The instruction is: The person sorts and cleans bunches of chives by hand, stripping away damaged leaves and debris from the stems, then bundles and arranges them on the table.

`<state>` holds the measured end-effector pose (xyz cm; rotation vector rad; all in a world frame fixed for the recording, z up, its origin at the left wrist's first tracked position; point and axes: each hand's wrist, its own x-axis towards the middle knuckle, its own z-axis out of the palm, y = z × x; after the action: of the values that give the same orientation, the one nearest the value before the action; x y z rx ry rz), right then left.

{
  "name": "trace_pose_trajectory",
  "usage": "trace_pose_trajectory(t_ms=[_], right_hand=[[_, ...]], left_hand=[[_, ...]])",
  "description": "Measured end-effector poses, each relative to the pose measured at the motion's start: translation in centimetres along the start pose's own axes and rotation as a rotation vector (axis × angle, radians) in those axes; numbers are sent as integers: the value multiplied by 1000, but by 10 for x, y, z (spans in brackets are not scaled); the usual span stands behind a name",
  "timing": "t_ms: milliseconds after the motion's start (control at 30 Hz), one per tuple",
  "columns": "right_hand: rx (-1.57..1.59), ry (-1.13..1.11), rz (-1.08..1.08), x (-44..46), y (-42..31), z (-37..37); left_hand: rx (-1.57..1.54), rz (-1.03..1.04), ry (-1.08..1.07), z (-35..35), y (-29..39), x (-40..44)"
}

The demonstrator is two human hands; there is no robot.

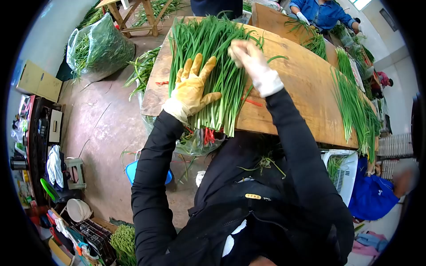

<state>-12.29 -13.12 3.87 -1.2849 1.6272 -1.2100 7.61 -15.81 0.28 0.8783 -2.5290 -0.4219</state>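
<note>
A broad heap of garlic chives lies on the wooden table, pale stem ends toward me and green tips away. My left hand, in a yellow glove, rests flat on the chives with fingers spread. Over the heap's right side is my right hand, slightly blurred, with a white cuff at the wrist. Its fingers are curled together beside the leaves; what they hold, if anything, is hidden. Red ties hang below the table's near edge, under the stem ends.
The wooden table carries more chives at its right end. A person in a blue jacket works across from me. Another person in blue is at right, near a white crate. A bag of greens stands left.
</note>
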Motion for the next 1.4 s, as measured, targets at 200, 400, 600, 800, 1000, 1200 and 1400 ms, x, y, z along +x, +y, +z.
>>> trace_pose_trajectory(t_ms=[200, 400, 600, 800, 1000, 1200, 1400], right_hand=[[-172, -283, 383, -85, -1, 22], [-137, -376, 341, -80, 28, 41], [-447, -555, -510, -116, 15, 45], [-978, -1262, 47, -161, 25, 15], [-421, -1189, -362, -178, 96, 57], [-478, -1020, -204, -131, 77, 55], [-337, -1325, -102, -140, 50, 34]], left_hand=[[19, -7, -40, -3, 6, 17], [85, -94, -123, -1, 19, 22], [40, -118, -102, -1, 14, 21], [-6, -89, -68, 0, 11, 19], [-59, -41, -60, 0, 9, 19], [-73, -1, -50, 1, 7, 18], [-38, -2, -31, -11, 16, 12]])
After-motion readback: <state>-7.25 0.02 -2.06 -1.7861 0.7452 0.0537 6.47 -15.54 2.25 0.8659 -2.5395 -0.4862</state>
